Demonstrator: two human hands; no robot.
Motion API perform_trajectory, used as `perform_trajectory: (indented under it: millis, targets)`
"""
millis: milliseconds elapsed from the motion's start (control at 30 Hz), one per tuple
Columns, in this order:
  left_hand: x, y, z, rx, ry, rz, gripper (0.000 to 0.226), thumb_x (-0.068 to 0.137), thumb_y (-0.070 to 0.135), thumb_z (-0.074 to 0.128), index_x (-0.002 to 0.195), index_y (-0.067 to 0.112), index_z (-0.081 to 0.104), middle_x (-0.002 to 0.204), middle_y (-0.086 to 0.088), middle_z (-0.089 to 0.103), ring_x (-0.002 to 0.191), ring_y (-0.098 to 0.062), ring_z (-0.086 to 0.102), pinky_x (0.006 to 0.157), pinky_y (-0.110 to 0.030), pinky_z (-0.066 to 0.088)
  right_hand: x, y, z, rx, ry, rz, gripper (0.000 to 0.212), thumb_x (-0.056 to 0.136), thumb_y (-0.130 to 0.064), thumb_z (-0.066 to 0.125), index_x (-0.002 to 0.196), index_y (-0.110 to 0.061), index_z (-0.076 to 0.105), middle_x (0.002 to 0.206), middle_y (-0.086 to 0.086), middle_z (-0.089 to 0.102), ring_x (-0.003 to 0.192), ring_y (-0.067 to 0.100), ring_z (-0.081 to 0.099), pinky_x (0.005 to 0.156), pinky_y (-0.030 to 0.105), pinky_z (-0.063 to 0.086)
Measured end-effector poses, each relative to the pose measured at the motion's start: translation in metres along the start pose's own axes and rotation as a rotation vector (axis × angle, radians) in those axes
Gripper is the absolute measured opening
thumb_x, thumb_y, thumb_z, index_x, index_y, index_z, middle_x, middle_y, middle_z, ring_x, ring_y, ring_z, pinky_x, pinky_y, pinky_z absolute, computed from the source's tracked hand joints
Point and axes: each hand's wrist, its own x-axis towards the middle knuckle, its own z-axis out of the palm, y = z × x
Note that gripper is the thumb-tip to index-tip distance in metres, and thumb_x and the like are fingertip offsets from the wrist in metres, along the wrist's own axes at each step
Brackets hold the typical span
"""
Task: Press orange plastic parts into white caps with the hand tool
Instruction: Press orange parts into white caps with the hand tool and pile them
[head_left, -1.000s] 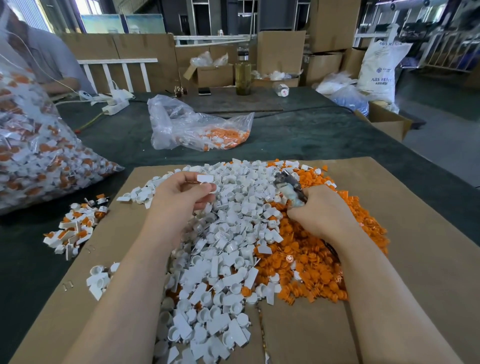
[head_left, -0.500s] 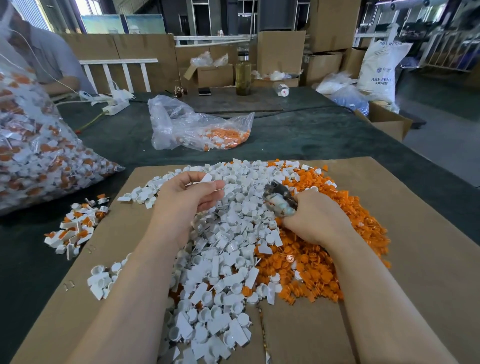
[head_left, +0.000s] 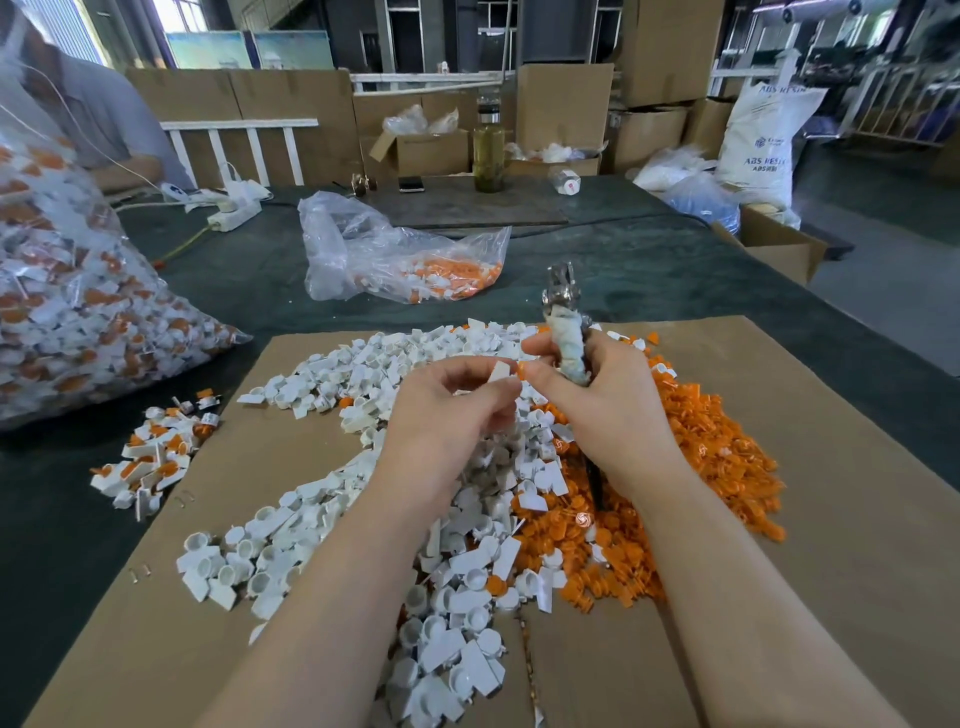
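Above the heaped cardboard sheet (head_left: 831, 467), left hand (head_left: 447, 421) pinching a white cap (head_left: 500, 372), right hand (head_left: 602, 400) gripping the hand tool (head_left: 563, 322).

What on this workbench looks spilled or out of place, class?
A small heap of white caps with orange parts lies off the brown cardboard sheet, on the dark green table cover. Two loose metal staples sit near the sheet's left edge.

both forearms (head_left: 322, 597) are bare, with no sleeves or gloves showing.

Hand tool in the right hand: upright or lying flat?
Upright: the hand tool sticks up out of the right hand, metal head topmost, above the pile.
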Motion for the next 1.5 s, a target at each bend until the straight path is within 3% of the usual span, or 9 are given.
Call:
perform_trajectory:
  millis: [100,400,567,700,933,1033,1300,1400,1500]
  targets:
    - [0.001,0.002,-0.003,-0.126,0.003,-0.037,0.014,0.083,0.002,0.075,0.079,0.016,0.075,0.070,-0.004,0.073,0.065,-0.015,0.068,0.072,-0.029,0.061,0.000,0.001,0.002,-0.011,-0.026,0.011,0.013,0.089,-0.017,0.069,0.100,-0.024,0.068,0.091,-0.012,0.068,0.086,-0.004,0.064,0.072,0.008,0.050]
    - [0.001,0.003,-0.003,-0.249,-0.030,-0.093,0.010,0.088,0.001,0.068,0.090,0.008,0.074,0.079,-0.011,0.076,0.072,-0.016,0.072,0.075,-0.028,0.061,0.000,0.005,0.005,-0.008,-0.006,-0.004,0.012,0.090,-0.018,0.068,0.101,-0.023,0.067,0.088,-0.014,0.067,0.083,-0.007,0.064,0.069,0.007,0.048]
    - [0.002,0.005,-0.005,-0.328,-0.010,-0.102,0.008,0.086,0.001,0.070,0.093,0.005,0.071,0.086,-0.013,0.076,0.078,-0.018,0.074,0.065,-0.023,0.059,0.001,0.008,0.005,-0.128,-0.039,-0.029,0.015,0.089,-0.018,0.068,0.104,-0.022,0.068,0.085,-0.018,0.065,0.080,-0.008,0.062,0.066,0.007,0.046]
    - [0.000,0.006,-0.005,-0.322,0.010,-0.103,0.007,0.085,0.002,0.072,0.088,0.008,0.069,0.086,-0.011,0.077,0.077,-0.019,0.075,0.064,-0.023,0.059,0.001,0.010,0.005,-0.186,-0.035,-0.039,0.014,0.087,-0.020,0.069,0.102,-0.019,0.068,0.085,-0.014,0.065,0.078,0.002,0.063,0.069,0.022,0.051]
    - [0.000,0.005,-0.002,-0.241,0.132,-0.078,0.011,0.077,0.008,0.081,0.082,0.012,0.072,0.069,-0.001,0.071,0.060,-0.011,0.066,0.057,-0.021,0.055,0.001,0.010,0.004,-0.118,0.078,-0.062,0.014,0.084,-0.023,0.074,0.080,-0.027,0.061,0.067,-0.016,0.062,0.062,0.000,0.056,0.056,0.012,0.043]
    - [-0.001,0.007,-0.002,-0.261,0.134,-0.080,0.013,0.077,0.008,0.081,0.085,0.008,0.071,0.072,-0.006,0.074,0.064,-0.014,0.071,0.057,-0.021,0.057,0.001,0.009,0.006,-0.045,0.133,-0.090,0.015,0.084,-0.020,0.075,0.080,-0.025,0.061,0.066,-0.025,0.061,0.062,-0.004,0.057,0.059,0.009,0.043]
    - [-0.005,0.009,0.003,-0.252,0.125,-0.066,0.010,0.080,0.003,0.077,0.081,0.008,0.069,0.072,-0.012,0.075,0.067,-0.018,0.074,0.057,-0.022,0.058,-0.001,0.006,0.009,-0.068,0.078,-0.121,0.009,0.088,-0.016,0.071,0.091,-0.021,0.064,0.076,-0.016,0.063,0.073,-0.005,0.062,0.065,0.010,0.047]
    - [-0.006,0.010,0.004,-0.248,0.120,-0.044,0.012,0.081,0.001,0.076,0.075,0.010,0.070,0.072,-0.012,0.075,0.068,-0.019,0.074,0.059,-0.022,0.058,-0.002,0.006,0.012,-0.181,0.132,-0.121,0.010,0.088,-0.025,0.072,0.093,-0.022,0.063,0.076,-0.017,0.063,0.074,-0.001,0.063,0.064,0.014,0.050]
    - [-0.007,0.010,0.005,-0.243,0.123,-0.025,0.013,0.081,0.002,0.077,0.073,0.011,0.071,0.074,-0.012,0.075,0.071,-0.021,0.075,0.058,-0.021,0.057,-0.004,0.006,0.015,-0.250,0.191,-0.133,0.017,0.088,-0.032,0.071,0.093,-0.019,0.063,0.078,-0.015,0.063,0.074,0.007,0.063,0.067,0.032,0.055]
